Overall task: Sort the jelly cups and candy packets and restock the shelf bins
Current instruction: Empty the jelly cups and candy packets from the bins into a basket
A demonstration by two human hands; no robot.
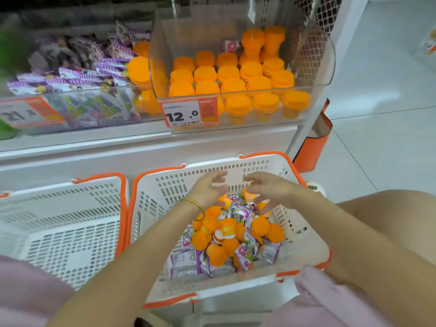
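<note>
Both your left hand [207, 190] and right hand [269, 185] hover, fingers spread and empty, over mixed orange plastic jelly cups [217, 254] and purple foil candy packets [185, 261] in the lower-centre white slotted basket [165, 185]. This looks like the sorting step; next, pinch out one kind only.

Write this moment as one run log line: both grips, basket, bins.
left grip, right grip: over basket, blurred, hold unclear | basket: jelly cups and candy packets mixed | cup bin: part filled

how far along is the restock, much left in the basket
Done: the jelly cup bin holds many rows and the packet bin looks stocked. In hand: left hand and right hand over the mixed pile, grip blurred. Left: that whole pile in the basket.
</note>
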